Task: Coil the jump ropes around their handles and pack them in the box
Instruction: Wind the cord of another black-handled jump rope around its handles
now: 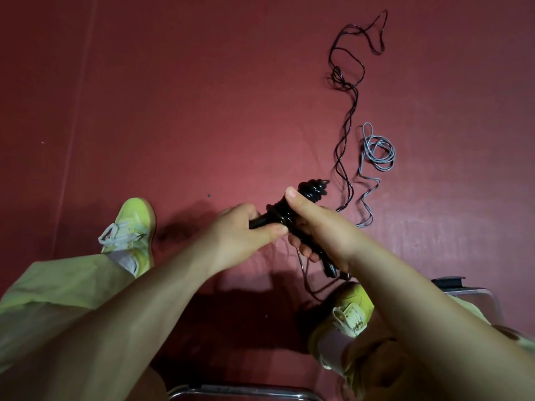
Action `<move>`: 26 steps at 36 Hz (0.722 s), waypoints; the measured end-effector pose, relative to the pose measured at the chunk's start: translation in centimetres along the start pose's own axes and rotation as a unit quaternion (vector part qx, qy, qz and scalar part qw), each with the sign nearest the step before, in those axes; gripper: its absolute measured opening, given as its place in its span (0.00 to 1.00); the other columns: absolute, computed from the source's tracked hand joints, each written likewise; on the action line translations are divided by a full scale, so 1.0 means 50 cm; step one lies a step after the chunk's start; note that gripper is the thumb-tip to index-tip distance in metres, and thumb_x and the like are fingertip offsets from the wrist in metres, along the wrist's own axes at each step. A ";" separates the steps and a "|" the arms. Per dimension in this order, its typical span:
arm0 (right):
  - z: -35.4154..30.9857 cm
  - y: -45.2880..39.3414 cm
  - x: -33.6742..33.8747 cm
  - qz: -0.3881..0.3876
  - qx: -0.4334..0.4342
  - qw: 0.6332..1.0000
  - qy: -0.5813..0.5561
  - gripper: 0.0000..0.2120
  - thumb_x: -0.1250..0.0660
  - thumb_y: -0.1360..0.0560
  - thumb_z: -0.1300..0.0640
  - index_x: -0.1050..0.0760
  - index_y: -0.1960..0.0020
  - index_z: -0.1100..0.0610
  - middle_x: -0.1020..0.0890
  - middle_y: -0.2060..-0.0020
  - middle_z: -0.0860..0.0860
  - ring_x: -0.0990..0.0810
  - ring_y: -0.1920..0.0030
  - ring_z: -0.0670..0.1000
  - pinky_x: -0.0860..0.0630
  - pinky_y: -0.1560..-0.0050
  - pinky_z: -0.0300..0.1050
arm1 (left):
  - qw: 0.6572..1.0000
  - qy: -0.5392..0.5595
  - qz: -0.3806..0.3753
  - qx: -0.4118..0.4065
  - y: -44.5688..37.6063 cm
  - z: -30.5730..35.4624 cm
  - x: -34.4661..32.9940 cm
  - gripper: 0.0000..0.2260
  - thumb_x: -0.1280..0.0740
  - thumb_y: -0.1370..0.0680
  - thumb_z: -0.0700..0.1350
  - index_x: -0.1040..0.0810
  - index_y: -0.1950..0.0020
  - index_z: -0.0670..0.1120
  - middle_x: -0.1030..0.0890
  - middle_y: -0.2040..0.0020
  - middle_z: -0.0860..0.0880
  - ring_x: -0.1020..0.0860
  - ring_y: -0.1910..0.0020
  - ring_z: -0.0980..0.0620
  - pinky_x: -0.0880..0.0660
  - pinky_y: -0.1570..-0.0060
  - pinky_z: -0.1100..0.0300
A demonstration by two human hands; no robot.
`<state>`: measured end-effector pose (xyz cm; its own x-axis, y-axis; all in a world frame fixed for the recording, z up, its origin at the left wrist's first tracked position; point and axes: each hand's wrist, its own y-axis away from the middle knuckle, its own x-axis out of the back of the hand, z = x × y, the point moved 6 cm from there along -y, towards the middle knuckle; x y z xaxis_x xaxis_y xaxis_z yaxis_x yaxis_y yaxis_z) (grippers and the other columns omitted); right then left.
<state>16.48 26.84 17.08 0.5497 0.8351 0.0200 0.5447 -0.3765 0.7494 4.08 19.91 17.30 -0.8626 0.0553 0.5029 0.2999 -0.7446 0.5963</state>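
My left hand [246, 230] grips one end of a black jump rope's handles [262, 220]. My right hand [315, 227] is curled round the same bundle, thumb lying over the glossy black coils [311, 189] wound on it. A loose stretch of this rope [307, 279] hangs below my right hand. A second black rope [346, 134] lies uncoiled on the red floor, running far up to the right. Beside it lies a grey rope [376, 151], partly looped. No box is clearly in view.
My two feet in yellow-green shoes [131, 227] [351, 309] rest on the red floor. A chrome chair frame [246, 393] shows at the bottom edge. A metal-framed object [474, 293] stands at the lower right.
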 end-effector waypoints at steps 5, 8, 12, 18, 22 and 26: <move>-0.026 0.007 0.006 0.012 0.071 0.997 -0.020 0.22 0.37 0.25 0.38 0.24 0.63 0.56 0.28 0.74 0.51 0.33 0.76 0.49 0.39 0.74 0.41 | 0.996 0.084 -0.028 0.004 -0.005 -0.001 -0.006 0.23 0.27 0.37 0.62 0.27 0.60 0.45 0.23 0.68 0.53 0.27 0.67 0.53 0.32 0.63 0.56; -0.038 0.012 0.012 0.027 0.106 0.994 -0.021 0.21 0.37 0.27 0.40 0.26 0.62 0.59 0.29 0.74 0.53 0.34 0.76 0.49 0.38 0.75 0.39 | 0.989 0.135 -0.058 0.003 -0.006 0.000 -0.010 0.28 0.29 0.43 0.65 0.26 0.58 0.43 0.23 0.70 0.54 0.26 0.68 0.54 0.30 0.60 0.54; -0.048 0.020 0.022 0.040 0.131 0.990 -0.032 0.16 0.37 0.29 0.43 0.29 0.65 0.56 0.31 0.74 0.52 0.36 0.75 0.48 0.40 0.75 0.37 | 0.931 0.267 -0.248 0.018 0.024 0.012 -0.040 0.23 0.28 0.37 0.56 0.23 0.46 0.46 0.16 0.57 0.52 0.18 0.54 0.51 0.25 0.44 0.49; -0.074 0.044 0.009 -0.025 0.186 0.982 -0.006 0.14 0.38 0.30 0.47 0.30 0.67 0.57 0.31 0.77 0.50 0.33 0.74 0.46 0.37 0.72 0.39 | 0.711 0.500 -0.492 0.033 0.075 0.045 -0.063 0.32 0.30 0.33 0.65 0.21 0.41 0.41 0.18 0.52 0.42 0.19 0.53 0.45 0.24 0.48 0.47; -0.074 0.044 -0.007 -0.092 0.167 0.982 0.015 0.23 0.37 0.30 0.41 0.27 0.64 0.63 0.28 0.74 0.55 0.31 0.73 0.50 0.36 0.71 0.44 | 0.682 0.504 -0.527 0.051 0.091 0.052 -0.078 0.33 0.41 0.33 0.74 0.19 0.53 0.44 0.26 0.69 0.50 0.29 0.75 0.57 0.31 0.72 0.61; -0.065 0.048 -0.002 -0.111 0.117 0.985 0.067 0.27 0.37 0.25 0.38 0.28 0.66 0.61 0.29 0.74 0.56 0.33 0.76 0.51 0.36 0.73 0.42 | 0.755 0.459 -0.462 0.083 0.076 0.038 -0.080 0.34 0.51 0.35 0.75 0.25 0.65 0.46 0.32 0.74 0.50 0.37 0.81 0.58 0.42 0.77 0.63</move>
<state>15.66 27.15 21.06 0.3212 0.9466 -0.0278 0.7815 -0.2484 0.5723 9.46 18.12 18.72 -0.6312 -0.0413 -0.7745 -0.6203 -0.5726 0.5361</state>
